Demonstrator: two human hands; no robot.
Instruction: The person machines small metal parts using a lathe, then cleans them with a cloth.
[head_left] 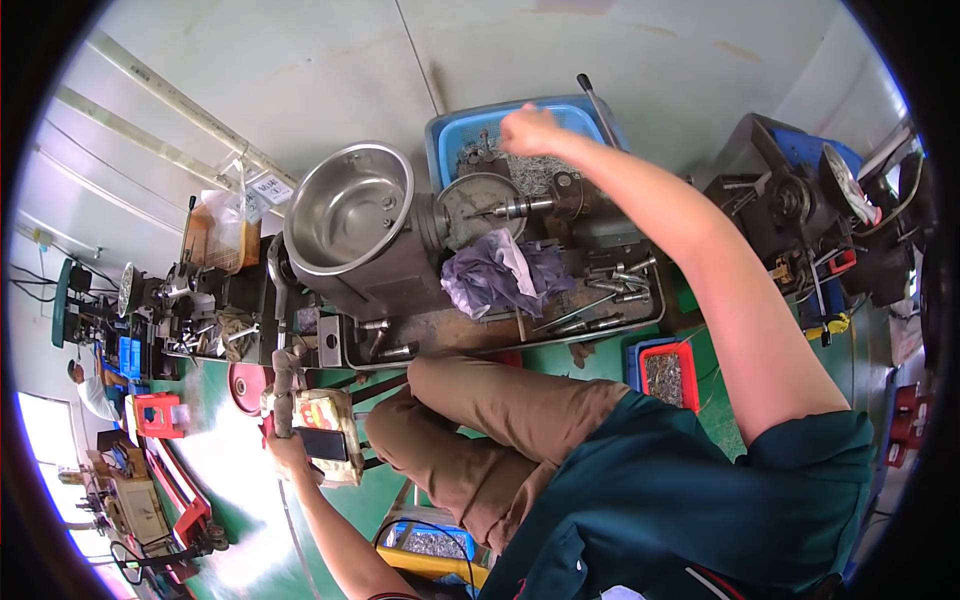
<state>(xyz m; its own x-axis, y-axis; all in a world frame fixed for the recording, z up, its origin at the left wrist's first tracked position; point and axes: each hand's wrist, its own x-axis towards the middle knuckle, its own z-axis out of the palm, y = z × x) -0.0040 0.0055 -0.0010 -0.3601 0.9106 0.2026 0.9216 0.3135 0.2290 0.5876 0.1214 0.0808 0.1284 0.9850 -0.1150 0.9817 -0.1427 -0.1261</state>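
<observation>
My left hand (287, 452) is closed around the lower end of a cloth-wrapped lever handle (285, 385) on the left side of a small lathe (385, 280). Held out over a blue plastic basket (447, 150) of metal parts and shavings, my right hand (530, 131) has its fingers curled in; whatever they hold, if anything, does not show. Below that hand, a drill chuck (518, 207) points toward the lathe's spindle. A crumpled purple rag (500, 275) lies in front of it. On the lathe's headstock sits a steel bowl (350, 210) with a few small parts inside.
Several metal tools (620, 285) lie in the lathe's tray (440, 350). A red bin (672, 375) of shavings stands on the floor to the right. A phone (322, 443) rests on a padded seat by my left hand. Other machines (790, 200) flank the bench.
</observation>
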